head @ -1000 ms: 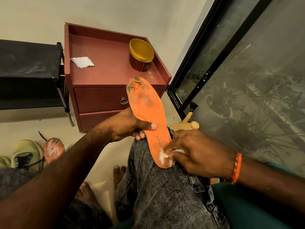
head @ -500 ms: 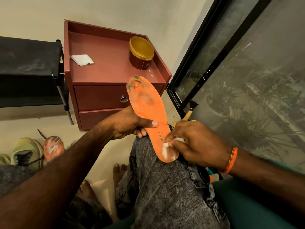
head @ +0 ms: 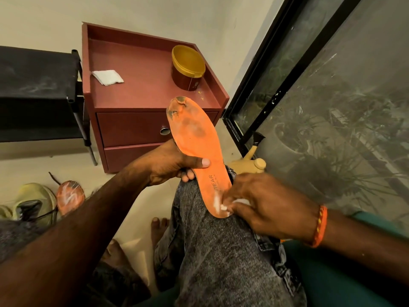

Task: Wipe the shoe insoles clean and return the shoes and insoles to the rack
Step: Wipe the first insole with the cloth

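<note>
Rack (head: 37, 94), black and dusty, is standing at the far left against the wall. Below it on the floor, a yellow-green shoe (head: 33, 202) is lying with a second orange insole (head: 69, 197) leaning just beside it, its surface streaked white. A red cabinet (head: 132, 103) is sitting to the right of the rack, bearing a folded white tissue (head: 107, 77) near its left edge and a gold-lidded jar (head: 188, 67) near its right back corner.

The left hand (head: 170, 165) is gripping the orange insole (head: 197, 151) around its middle: the thumb is lying across the top face, pressing down near the printed lettering, while the curled fingers are wrapping beneath the left edge. The insole is tilting up and away from the person, its dirty, darkened toe end pointing toward the cabinet drawer and its heel end resting on the knee of the grey jeans (head: 221, 251).

The right hand (head: 265, 207) is pinching a small white wipe (head: 224, 207) in its curled fingertips and pressing it against the insole's heel, where a whitish smear is showing. An orange thread bracelet (head: 319, 227) is circling the right wrist. Behind that hand, a tan bottle (head: 250, 163) is lying on the floor by the black window frame (head: 265, 69).
</note>
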